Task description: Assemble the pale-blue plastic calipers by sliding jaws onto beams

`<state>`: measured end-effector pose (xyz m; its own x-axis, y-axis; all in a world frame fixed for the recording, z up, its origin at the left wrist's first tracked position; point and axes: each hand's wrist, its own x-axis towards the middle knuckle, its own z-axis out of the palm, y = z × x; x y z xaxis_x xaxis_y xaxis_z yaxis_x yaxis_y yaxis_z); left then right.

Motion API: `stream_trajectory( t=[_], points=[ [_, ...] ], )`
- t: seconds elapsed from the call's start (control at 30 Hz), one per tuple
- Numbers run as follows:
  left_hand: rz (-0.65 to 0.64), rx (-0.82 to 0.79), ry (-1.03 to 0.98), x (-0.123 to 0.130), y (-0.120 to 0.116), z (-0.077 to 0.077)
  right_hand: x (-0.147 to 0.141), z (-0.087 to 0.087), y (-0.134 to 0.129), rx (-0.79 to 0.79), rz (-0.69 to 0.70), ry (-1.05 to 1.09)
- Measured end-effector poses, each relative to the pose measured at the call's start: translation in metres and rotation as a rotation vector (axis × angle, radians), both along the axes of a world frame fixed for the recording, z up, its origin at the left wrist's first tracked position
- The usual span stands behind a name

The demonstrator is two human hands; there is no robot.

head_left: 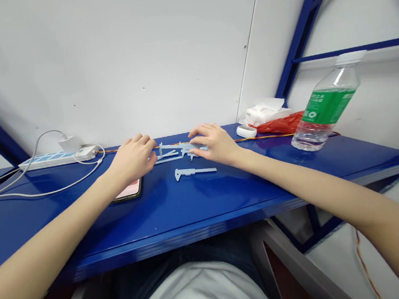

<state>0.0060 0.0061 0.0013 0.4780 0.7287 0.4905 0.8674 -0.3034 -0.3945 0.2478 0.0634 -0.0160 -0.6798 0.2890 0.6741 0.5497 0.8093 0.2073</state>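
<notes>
Several pale blue-grey vernier calipers point(186, 147) lie in a loose pile toward the back of the blue desk. Another caliper point(194, 171) lies by itself in front of them, its jaws to the left. My left hand point(137, 156) is at the left end of the pile, fingers bent and thumb apart from them. Over the pile's right end is my right hand point(217, 144), thumb and fingers apart around the calipers; its contact with them is unclear. Part of the pile is hidden behind this hand.
A phone point(130, 191) lies partly under my left forearm. On the left are a power strip point(57, 158), a white charger point(71, 143) and cables. A water bottle point(327, 104), red plastic bag point(278, 124), tissue pack point(264, 111) and small white device point(246, 131) stand right.
</notes>
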Motion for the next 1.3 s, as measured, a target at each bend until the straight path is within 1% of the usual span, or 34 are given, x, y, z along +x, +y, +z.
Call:
stream_trajectory(
  t=[0.1, 0.2, 0.3, 0.43, 0.57, 0.67, 0.77, 0.9, 0.93, 1.0, 1.07, 1.17, 1.23, 1.3],
  points=[
    [-0.182, -0.021, 0.138, 0.009, -0.004, -0.005, -0.005, -0.002, -0.004, 0.018, 0.059, -0.026],
    [-0.251, -0.030, 0.173, 0.017, -0.006, -0.011, -0.008, -0.004, -0.007, 0.029, 0.114, -0.068],
    [-0.219, -0.046, 0.187, 0.016, -0.003, -0.014, -0.008, -0.004, -0.006, -0.020, 0.104, -0.058],
    [-0.106, -0.097, 0.186, 0.007, 0.004, -0.014, -0.005, -0.002, -0.005, -0.186, 0.066, -0.101],
    [-0.022, -0.217, 0.154, 0.001, 0.010, -0.014, -0.005, -0.002, -0.006, -0.354, 0.092, -0.206],
    [0.036, -0.307, 0.129, -0.002, 0.014, -0.012, -0.005, -0.002, -0.007, -0.424, 0.098, -0.241],
    [0.046, -0.389, 0.087, -0.006, 0.017, -0.011, -0.005, 0.000, -0.009, -0.451, 0.116, -0.250],
    [0.015, -0.454, -0.024, -0.010, 0.019, -0.012, -0.006, 0.000, -0.009, -0.467, 0.151, -0.242],
    [0.005, -0.467, -0.051, -0.011, 0.020, -0.012, -0.006, 0.000, -0.008, -0.457, 0.135, -0.229],
    [-0.009, -0.492, -0.095, -0.012, 0.020, -0.013, -0.005, -0.002, -0.004, -0.426, 0.061, -0.194],
    [-0.014, -0.517, -0.122, -0.013, 0.021, -0.013, -0.003, -0.003, 0.001, -0.408, -0.047, -0.169],
    [-0.011, -0.551, -0.140, -0.013, 0.019, -0.011, 0.003, -0.003, 0.009, -0.425, -0.194, -0.191],
    [0.002, -0.565, -0.142, -0.012, 0.018, -0.011, 0.006, -0.003, 0.013, -0.446, -0.248, -0.214],
    [0.021, -0.555, -0.146, -0.011, 0.016, -0.010, 0.008, -0.002, 0.015, -0.464, -0.268, -0.221]
  ],
)
